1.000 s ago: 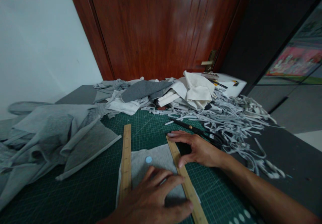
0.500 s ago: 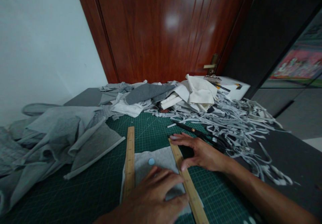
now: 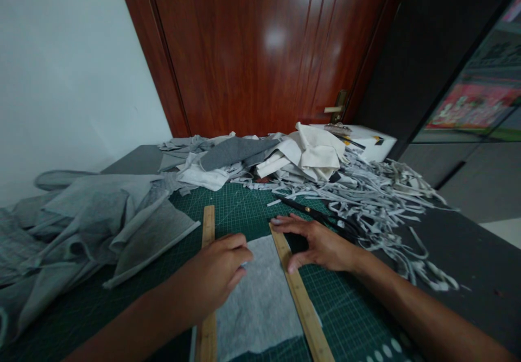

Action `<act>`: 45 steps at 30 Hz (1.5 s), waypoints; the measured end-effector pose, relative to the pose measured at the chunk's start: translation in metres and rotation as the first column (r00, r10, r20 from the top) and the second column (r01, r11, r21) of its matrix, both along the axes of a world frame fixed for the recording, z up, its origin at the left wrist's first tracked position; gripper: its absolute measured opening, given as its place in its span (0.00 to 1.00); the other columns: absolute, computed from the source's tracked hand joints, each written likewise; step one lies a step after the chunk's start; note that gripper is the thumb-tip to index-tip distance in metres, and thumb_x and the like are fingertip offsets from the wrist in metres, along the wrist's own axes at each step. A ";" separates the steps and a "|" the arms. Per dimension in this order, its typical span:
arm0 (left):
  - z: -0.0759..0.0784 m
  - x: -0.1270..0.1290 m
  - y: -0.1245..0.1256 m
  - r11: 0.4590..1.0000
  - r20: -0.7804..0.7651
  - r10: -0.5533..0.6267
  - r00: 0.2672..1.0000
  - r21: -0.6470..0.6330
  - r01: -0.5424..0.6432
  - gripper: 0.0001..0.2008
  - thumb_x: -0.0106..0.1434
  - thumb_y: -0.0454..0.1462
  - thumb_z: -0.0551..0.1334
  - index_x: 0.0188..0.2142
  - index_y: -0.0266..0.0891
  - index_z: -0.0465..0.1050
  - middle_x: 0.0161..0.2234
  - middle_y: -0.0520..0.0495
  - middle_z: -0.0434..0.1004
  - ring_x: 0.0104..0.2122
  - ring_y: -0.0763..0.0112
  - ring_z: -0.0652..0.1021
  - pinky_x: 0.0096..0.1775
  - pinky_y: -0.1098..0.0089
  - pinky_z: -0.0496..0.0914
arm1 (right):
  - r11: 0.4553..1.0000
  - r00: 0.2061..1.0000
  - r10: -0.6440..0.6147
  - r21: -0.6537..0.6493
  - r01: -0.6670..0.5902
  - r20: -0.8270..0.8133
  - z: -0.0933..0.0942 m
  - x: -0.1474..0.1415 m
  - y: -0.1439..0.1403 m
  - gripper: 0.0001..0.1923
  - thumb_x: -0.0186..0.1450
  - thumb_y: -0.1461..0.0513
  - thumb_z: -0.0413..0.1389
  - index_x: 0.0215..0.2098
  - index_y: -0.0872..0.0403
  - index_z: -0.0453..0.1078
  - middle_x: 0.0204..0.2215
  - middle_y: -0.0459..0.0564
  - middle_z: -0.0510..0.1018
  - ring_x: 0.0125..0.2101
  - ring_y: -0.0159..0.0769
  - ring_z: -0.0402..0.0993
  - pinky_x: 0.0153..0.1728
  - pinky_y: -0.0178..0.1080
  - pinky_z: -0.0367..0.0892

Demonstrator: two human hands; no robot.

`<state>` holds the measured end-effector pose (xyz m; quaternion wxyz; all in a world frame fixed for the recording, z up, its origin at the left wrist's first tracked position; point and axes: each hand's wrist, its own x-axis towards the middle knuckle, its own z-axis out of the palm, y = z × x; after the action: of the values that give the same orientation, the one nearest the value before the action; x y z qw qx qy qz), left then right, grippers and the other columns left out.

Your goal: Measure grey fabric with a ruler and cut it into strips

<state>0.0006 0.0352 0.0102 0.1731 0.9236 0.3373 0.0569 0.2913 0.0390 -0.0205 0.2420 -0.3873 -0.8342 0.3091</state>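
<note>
A grey fabric piece [image 3: 260,302] lies flat on the green cutting mat [image 3: 240,210] between two wooden rulers. My left hand [image 3: 215,272] is curled at the fabric's far edge, right next to the left ruler [image 3: 209,221]. Its fingertips cover the spot where a small blue disc lay, and the disc is hidden. My right hand [image 3: 321,242] arches over the far end of the right ruler [image 3: 303,302], with fingertips and thumb touching it. Black scissors [image 3: 309,210] lie just beyond that hand.
Crumpled grey cloth [image 3: 101,215] is heaped on the left. Folded white cloth [image 3: 317,150] and a white box [image 3: 370,139] sit at the back. A tangle of cut grey strips [image 3: 374,194] spreads on the right. A wooden door [image 3: 260,52] stands behind the table.
My left hand slid from the near part of the fabric up to its far edge and curled over the blue disc. My right hand stayed on the right ruler.
</note>
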 end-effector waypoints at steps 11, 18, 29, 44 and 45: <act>-0.012 -0.009 0.013 0.999 0.223 -0.021 0.975 -0.025 0.027 0.09 0.69 0.28 0.58 0.40 0.39 0.77 0.40 0.48 0.74 0.37 0.67 0.76 0.39 0.68 0.65 | 1.000 1.000 0.014 -0.006 -0.014 -0.015 0.002 0.001 0.002 0.44 0.58 0.45 0.74 0.68 0.48 0.70 0.71 0.58 0.68 0.72 0.55 0.59 0.74 0.65 0.42; -0.020 -0.012 0.010 0.998 0.287 -0.055 0.956 -0.003 0.058 0.08 0.72 0.30 0.56 0.39 0.41 0.74 0.41 0.49 0.73 0.39 0.67 0.76 0.41 0.68 0.66 | 1.000 0.999 0.012 -0.013 -0.013 -0.034 0.002 0.002 0.002 0.44 0.58 0.46 0.75 0.68 0.48 0.70 0.70 0.58 0.69 0.72 0.55 0.60 0.74 0.65 0.44; -0.012 -0.010 0.010 1.000 0.246 -0.027 0.969 -0.006 0.029 0.11 0.72 0.32 0.55 0.37 0.39 0.76 0.38 0.47 0.75 0.36 0.68 0.77 0.38 0.69 0.67 | 1.000 1.000 -0.002 0.014 0.002 -0.015 -0.001 0.003 0.002 0.44 0.58 0.46 0.75 0.68 0.47 0.70 0.70 0.57 0.70 0.72 0.56 0.59 0.74 0.65 0.46; -0.003 0.001 0.022 0.997 0.246 0.004 0.969 0.075 -0.023 0.12 0.66 0.26 0.58 0.38 0.40 0.79 0.34 0.50 0.79 0.33 0.69 0.78 0.35 0.71 0.66 | 1.000 1.000 0.010 0.027 -0.011 0.023 0.003 0.002 0.002 0.43 0.59 0.48 0.75 0.68 0.46 0.70 0.70 0.57 0.69 0.73 0.56 0.59 0.74 0.65 0.45; -0.001 0.005 0.023 0.997 0.260 0.016 0.966 0.072 -0.036 0.11 0.66 0.27 0.59 0.38 0.40 0.79 0.34 0.50 0.78 0.32 0.69 0.78 0.34 0.71 0.66 | 0.999 1.000 0.011 0.031 -0.012 0.026 0.003 0.002 0.002 0.43 0.59 0.47 0.75 0.68 0.47 0.70 0.70 0.58 0.69 0.73 0.55 0.59 0.74 0.65 0.45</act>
<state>0.0054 0.0582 0.0090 0.1795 0.9097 0.3216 0.1920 0.2931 0.0409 -0.0177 0.2356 -0.3826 -0.8441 0.2924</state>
